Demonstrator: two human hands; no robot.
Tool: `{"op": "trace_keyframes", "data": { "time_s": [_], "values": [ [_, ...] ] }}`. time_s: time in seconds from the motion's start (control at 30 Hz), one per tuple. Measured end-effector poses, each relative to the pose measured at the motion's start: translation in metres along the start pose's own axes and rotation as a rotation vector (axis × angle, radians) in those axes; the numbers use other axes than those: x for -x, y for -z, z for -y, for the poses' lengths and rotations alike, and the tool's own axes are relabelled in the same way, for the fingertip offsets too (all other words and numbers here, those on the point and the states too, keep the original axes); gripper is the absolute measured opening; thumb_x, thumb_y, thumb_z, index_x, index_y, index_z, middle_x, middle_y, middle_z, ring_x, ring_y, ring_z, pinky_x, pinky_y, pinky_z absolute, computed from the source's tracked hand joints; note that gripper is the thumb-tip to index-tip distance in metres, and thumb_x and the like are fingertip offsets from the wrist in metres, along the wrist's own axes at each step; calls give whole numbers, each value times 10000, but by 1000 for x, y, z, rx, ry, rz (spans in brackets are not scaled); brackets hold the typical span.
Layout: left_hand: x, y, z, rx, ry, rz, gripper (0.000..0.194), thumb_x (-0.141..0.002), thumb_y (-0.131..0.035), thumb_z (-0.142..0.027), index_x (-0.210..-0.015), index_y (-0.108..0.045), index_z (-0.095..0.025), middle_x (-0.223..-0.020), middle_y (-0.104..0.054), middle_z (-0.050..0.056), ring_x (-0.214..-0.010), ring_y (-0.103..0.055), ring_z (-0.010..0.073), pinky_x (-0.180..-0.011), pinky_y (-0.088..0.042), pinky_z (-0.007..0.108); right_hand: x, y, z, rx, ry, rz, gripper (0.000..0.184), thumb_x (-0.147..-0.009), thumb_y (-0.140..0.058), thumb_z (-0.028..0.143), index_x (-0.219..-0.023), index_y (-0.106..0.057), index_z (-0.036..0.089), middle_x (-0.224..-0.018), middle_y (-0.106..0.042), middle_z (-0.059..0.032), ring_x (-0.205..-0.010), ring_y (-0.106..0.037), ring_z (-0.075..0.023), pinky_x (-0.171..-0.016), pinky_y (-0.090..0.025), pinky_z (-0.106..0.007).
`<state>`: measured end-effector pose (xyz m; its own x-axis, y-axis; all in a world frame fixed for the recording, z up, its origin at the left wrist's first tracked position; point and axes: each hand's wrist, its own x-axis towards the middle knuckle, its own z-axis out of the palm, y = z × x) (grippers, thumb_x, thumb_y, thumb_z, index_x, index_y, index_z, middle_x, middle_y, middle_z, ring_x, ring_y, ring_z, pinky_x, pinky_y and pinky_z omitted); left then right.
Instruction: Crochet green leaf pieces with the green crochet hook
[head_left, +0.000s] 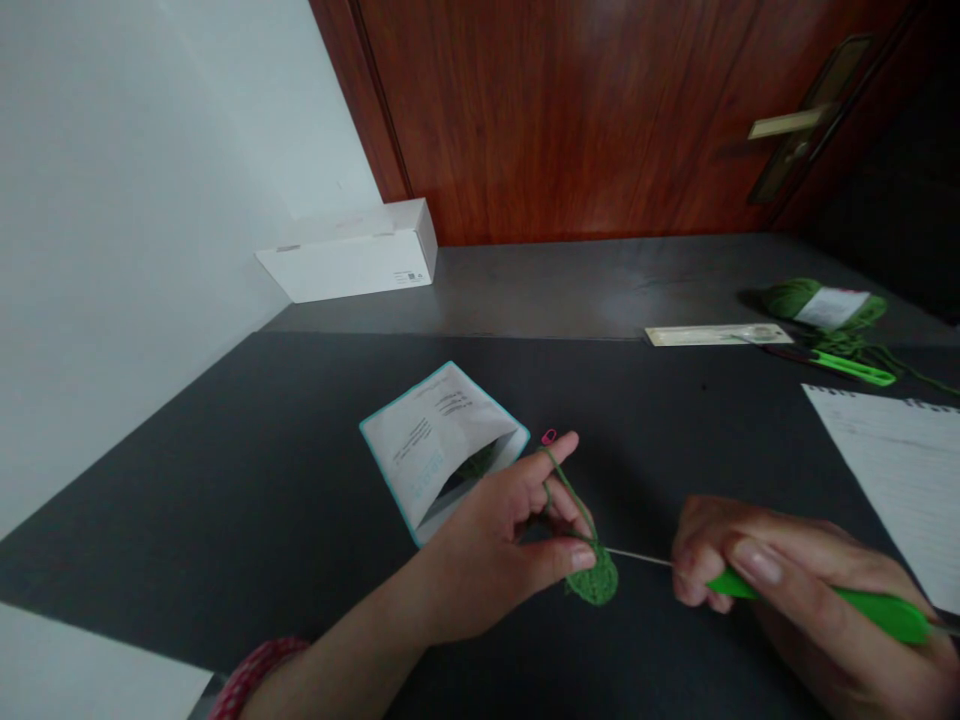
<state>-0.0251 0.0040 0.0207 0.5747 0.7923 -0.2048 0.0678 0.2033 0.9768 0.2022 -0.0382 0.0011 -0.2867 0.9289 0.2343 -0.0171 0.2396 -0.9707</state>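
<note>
My left hand (487, 545) pinches the green swatch (595, 582); my right hand (795, 590) grips the hook (885, 615), shaft pointing left, tip just short of it.

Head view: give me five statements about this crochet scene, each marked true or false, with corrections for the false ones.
1. The right hand holds a crochet hook by its green grip. True.
2. Green yarn runs over the fingers of the left hand. True.
3. The crocheted piece lies inside the white box. False: the crocheted piece is at the left thumb.
4. The pink stitch marker sits on the right hand. False: the pink stitch marker lies just beyond the left hand.
5. The yarn skein lies behind the green snips. True.
</note>
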Motion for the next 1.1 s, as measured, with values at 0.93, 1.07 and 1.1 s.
{"op": "trace_keyframes", "data": {
  "time_s": [0.93, 1.07, 1.1],
  "values": [
    [-7, 4, 18, 567, 264, 393, 790, -695, -776, -153, -1389, -400, -123, -825, -644, 5, -682, -608, 119, -642, -396, 272, -5, 11, 7, 113, 224, 216, 289, -997, -419, 359, -896, -644, 207, -739, -666, -40, -692, -637, -182, -617, -494, -306],
    [-12, 7, 22, 587, 329, 516, 745, -683, -782, -173, -1353, -455, -150, -832, -629, -1, -670, -607, 116, -602, -370, 258, -6, 20, 10, 253, 401, 406, 235, -1017, -386, 320, -989, -585, 197, -787, -676, -54, -686, -653, -177, -624, -526, -315],
    [-13, 7, 22, 582, 338, 544, 735, -690, -778, -180, -1352, -461, -160, -835, -627, 0, -666, -608, 115, -594, -368, 255, -6, 21, 10, 276, 429, 433, 237, -1019, -382, 318, -997, -581, 192, -790, -679, -57, -681, -656, -176, -629, -532, -317]
  ]
}}
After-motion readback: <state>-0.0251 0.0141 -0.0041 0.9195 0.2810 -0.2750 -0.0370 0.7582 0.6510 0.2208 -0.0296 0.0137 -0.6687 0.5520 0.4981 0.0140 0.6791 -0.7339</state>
